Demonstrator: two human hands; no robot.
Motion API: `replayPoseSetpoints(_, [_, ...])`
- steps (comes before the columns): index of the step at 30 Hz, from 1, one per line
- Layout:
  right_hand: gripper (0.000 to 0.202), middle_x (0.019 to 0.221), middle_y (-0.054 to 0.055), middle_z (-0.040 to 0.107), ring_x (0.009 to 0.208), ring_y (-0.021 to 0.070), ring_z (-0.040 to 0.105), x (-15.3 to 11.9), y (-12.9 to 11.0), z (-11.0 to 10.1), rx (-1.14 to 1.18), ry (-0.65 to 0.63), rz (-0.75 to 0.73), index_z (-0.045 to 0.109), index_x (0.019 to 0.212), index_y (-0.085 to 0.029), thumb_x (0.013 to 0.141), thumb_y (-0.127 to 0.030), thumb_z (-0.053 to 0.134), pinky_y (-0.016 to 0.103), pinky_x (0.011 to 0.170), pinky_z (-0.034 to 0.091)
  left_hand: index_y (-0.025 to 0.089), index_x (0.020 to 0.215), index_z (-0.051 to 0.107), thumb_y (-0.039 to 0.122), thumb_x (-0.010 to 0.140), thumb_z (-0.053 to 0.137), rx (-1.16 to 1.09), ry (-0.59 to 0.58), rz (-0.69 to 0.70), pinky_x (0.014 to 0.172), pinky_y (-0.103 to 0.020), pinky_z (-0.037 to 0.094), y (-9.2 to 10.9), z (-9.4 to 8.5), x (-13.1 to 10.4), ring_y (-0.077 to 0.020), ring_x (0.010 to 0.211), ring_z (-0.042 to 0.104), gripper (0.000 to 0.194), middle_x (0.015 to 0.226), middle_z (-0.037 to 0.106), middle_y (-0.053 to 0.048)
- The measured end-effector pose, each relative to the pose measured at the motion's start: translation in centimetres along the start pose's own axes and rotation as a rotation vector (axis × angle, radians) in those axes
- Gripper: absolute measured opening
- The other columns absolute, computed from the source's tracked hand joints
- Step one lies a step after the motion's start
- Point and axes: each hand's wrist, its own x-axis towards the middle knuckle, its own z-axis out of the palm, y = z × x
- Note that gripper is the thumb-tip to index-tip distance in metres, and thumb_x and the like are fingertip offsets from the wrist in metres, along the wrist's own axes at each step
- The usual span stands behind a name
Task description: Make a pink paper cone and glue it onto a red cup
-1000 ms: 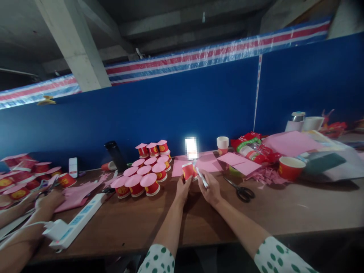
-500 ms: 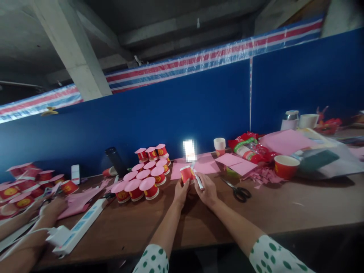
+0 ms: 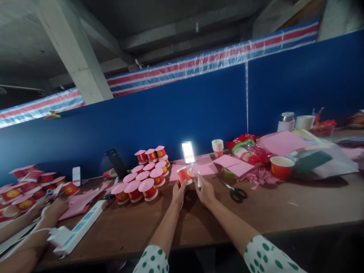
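One red cup (image 3: 183,175), its long axis leaning leftward over the surface (image 3: 136,227), sits gripped in our left hand (image 3: 178,195); our right hand (image 3: 206,192), just right of it, has fingers closed on a white pen-like tool (image 3: 199,181).

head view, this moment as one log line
left hand: holds red cup | right hand: holds white pen-like tool | scissors: on table, right of hands

Nearer than the gripped cup (image 3: 184,175), bare tabletop (image 3: 196,227) is lying open; leftward, pink-topped cups (image 3: 148,189) are crowding, rightward, scissors (image 3: 237,194) are intruding; beyond, a blue partition (image 3: 182,110) is blocking.
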Motion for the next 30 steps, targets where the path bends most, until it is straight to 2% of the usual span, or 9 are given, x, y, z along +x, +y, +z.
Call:
replayPoseSetpoints(7, [0.035,0.108,0.006,0.064,0.095,0.019,0.06,-0.16,0.53,0.42,-0.008,-0.117,-0.013,0.051,0.117,-0.021,0.083,-0.018,0.043,0.029,0.08,0.046,0.013,0.092,0.061,0.035,0.061,0.073,-0.095,-0.02,0.005,0.075,-0.03,0.049,-0.12,0.0,0.05,-0.0158,0.078,0.062,0.04,0.088,0.066,-0.006])
replayPoseSetpoints(17, [0.036,0.103,0.006,0.065,0.09,0.0194,0.062,-0.07,0.29,0.42,-0.019,-0.178,0.031,0.053,0.114,-0.022,0.08,-0.017,0.045,0.028,0.075,0.046,0.011,0.093,0.06,0.038,0.06,0.072,-0.066,-0.042,0.005,0.075,-0.03,0.049,0.05,0.12,-0.1,-0.0171,0.079,0.063,0.043,0.089,0.067,-0.008])
replayPoseSetpoints(30, [0.034,0.096,0.005,0.067,0.083,0.0183,0.063,-0.09,0.46,0.38,-0.011,-0.171,0.029,0.053,0.113,-0.021,0.081,-0.017,0.042,0.025,0.069,0.045,0.011,0.093,0.061,0.041,0.059,0.072,-0.036,-0.06,0.002,0.074,-0.033,0.05,0.3,0.37,-0.41,-0.0197,0.079,0.064,0.046,0.09,0.067,-0.01])
